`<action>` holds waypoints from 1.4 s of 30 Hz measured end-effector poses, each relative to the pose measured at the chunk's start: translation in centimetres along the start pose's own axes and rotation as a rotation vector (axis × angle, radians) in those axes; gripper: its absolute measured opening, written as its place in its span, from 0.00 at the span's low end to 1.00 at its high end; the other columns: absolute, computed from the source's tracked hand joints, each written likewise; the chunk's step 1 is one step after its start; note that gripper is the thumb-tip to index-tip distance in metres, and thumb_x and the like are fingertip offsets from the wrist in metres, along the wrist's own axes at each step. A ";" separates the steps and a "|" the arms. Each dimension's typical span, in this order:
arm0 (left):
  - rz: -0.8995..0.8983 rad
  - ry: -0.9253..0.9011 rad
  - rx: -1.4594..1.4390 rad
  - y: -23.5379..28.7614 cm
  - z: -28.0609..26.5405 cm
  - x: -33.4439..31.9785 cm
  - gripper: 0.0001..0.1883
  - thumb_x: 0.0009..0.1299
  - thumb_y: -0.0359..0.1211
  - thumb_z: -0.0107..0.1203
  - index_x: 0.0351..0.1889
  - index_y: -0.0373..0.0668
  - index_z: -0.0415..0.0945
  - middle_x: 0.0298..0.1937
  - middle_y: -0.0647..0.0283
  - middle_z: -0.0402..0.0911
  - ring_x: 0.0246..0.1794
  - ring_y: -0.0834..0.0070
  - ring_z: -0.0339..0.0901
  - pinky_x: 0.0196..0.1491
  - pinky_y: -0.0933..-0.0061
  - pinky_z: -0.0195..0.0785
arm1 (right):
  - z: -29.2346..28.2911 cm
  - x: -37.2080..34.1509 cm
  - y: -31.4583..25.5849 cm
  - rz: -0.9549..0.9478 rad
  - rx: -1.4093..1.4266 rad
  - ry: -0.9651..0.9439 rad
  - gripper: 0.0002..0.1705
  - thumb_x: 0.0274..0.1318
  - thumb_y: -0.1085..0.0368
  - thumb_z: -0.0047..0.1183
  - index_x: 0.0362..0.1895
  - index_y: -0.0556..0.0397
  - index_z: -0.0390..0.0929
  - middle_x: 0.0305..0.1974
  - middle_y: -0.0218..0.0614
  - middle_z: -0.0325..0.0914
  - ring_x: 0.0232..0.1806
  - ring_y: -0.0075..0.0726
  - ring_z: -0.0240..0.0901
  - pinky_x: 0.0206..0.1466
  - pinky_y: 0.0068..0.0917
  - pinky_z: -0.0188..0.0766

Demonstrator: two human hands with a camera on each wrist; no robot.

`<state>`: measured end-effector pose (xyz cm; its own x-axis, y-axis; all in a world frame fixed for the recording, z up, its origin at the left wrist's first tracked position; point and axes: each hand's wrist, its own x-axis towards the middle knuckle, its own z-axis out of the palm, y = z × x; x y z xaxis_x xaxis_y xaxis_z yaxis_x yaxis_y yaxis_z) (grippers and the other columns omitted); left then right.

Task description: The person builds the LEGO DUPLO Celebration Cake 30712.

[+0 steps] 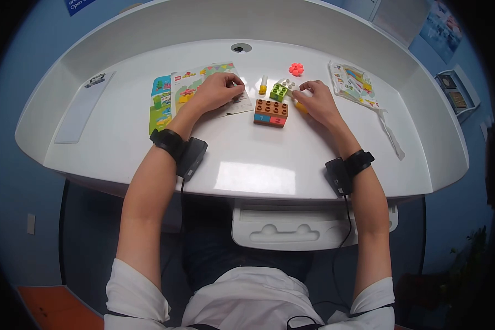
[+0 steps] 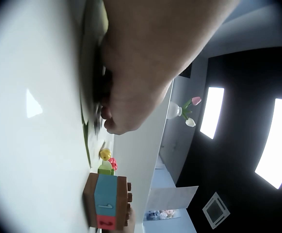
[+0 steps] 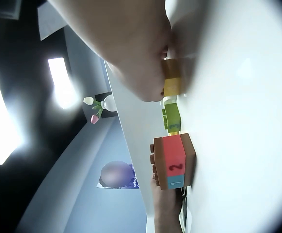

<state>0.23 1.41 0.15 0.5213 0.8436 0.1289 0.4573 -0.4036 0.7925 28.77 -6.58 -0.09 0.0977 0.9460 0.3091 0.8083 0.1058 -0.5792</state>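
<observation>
My left hand [image 1: 221, 91] rests over an open paper booklet [image 1: 237, 105], its fingers bent and the fingertips near the right-hand page. The palm hides what lies under it. My right hand [image 1: 318, 103] is low over the table with bent fingers, beside a yellow brick [image 3: 172, 77] and a pale studded brick [image 1: 290, 85]; I cannot tell whether it grips either. Between the hands stands a brown studded block [image 1: 271, 107], with blue "1" and red "2" bricks under its top. Just behind it is a green brick [image 3: 174, 117] marked "3".
A white-and-yellow piece [image 1: 263, 85] stands behind the brown block, and a pink-red flower piece [image 1: 296, 69] lies farther back. At right is a printed plastic bag [image 1: 353, 82] with a torn strip [image 1: 390, 135]. A clipboard [image 1: 85, 110] lies at left. A raised wall [image 1: 148, 41] rims the table.
</observation>
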 end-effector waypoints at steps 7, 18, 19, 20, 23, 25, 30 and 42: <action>0.001 0.018 0.043 0.3 0.0 -0.2 0.19 0.69 0.44 0.58 0.46 0.37 0.83 0.31 0.64 0.83 0.28 0.79 0.77 0.35 0.76 0.69 | 0.3 -0.7 -0.4 -0.037 -0.096 0.108 0.29 0.54 0.46 0.61 0.47 0.61 0.82 0.50 0.52 0.77 0.56 0.50 0.74 0.60 0.40 0.70; -0.020 0.013 0.072 1.0 -0.1 -0.4 0.16 0.71 0.43 0.58 0.44 0.39 0.82 0.29 0.69 0.81 0.29 0.85 0.73 0.33 0.79 0.65 | 1.1 -0.4 -0.6 -0.008 -0.164 0.137 0.32 0.49 0.47 0.65 0.47 0.64 0.80 0.51 0.53 0.76 0.55 0.51 0.73 0.59 0.40 0.70; -0.013 0.016 0.063 0.9 -0.1 -0.3 0.18 0.70 0.45 0.58 0.45 0.38 0.83 0.30 0.66 0.82 0.28 0.82 0.75 0.34 0.77 0.67 | 1.2 -0.3 -0.5 -0.011 -0.167 0.134 0.32 0.49 0.47 0.65 0.47 0.64 0.80 0.51 0.53 0.76 0.55 0.51 0.73 0.59 0.40 0.70; -0.008 0.020 0.050 0.7 -0.1 -0.4 0.21 0.69 0.46 0.58 0.45 0.38 0.83 0.31 0.64 0.83 0.28 0.79 0.76 0.34 0.76 0.68 | 1.2 -0.1 -0.4 0.004 -0.171 0.122 0.31 0.49 0.48 0.65 0.46 0.64 0.80 0.51 0.53 0.76 0.53 0.50 0.74 0.58 0.40 0.70; -0.014 0.024 0.039 0.6 -0.1 -0.4 0.21 0.69 0.46 0.59 0.46 0.38 0.83 0.31 0.64 0.83 0.27 0.79 0.76 0.34 0.76 0.68 | 0.5 0.2 -0.4 0.040 -0.137 0.079 0.30 0.48 0.49 0.64 0.45 0.65 0.81 0.50 0.56 0.76 0.52 0.52 0.74 0.58 0.40 0.70; -0.017 0.021 0.037 0.7 -0.1 -0.4 0.20 0.69 0.46 0.59 0.45 0.38 0.83 0.31 0.64 0.83 0.28 0.79 0.76 0.34 0.76 0.68 | 0.2 0.2 -0.4 0.066 -0.091 0.049 0.30 0.48 0.50 0.64 0.45 0.66 0.81 0.50 0.58 0.75 0.52 0.54 0.74 0.58 0.41 0.71; 0.009 0.019 0.053 0.8 -0.3 -0.4 0.19 0.68 0.45 0.59 0.44 0.37 0.84 0.31 0.64 0.83 0.28 0.79 0.76 0.35 0.76 0.69 | -0.1 -0.1 -0.6 0.111 -0.007 0.126 0.28 0.48 0.53 0.64 0.44 0.66 0.82 0.51 0.57 0.76 0.53 0.54 0.75 0.61 0.41 0.70; 0.156 0.213 -0.002 0.5 -0.4 0.0 0.16 0.68 0.40 0.59 0.42 0.36 0.84 0.32 0.62 0.84 0.34 0.78 0.78 0.41 0.74 0.71 | -1.0 -0.2 -1.5 -0.088 0.130 0.251 0.21 0.49 0.54 0.66 0.40 0.59 0.85 0.57 0.46 0.76 0.60 0.50 0.71 0.65 0.46 0.66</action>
<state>0.12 1.34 0.82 0.4217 0.8267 0.3725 0.3814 -0.5344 0.7543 28.14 -7.20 1.48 0.1836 0.8279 0.5299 0.7402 0.2383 -0.6288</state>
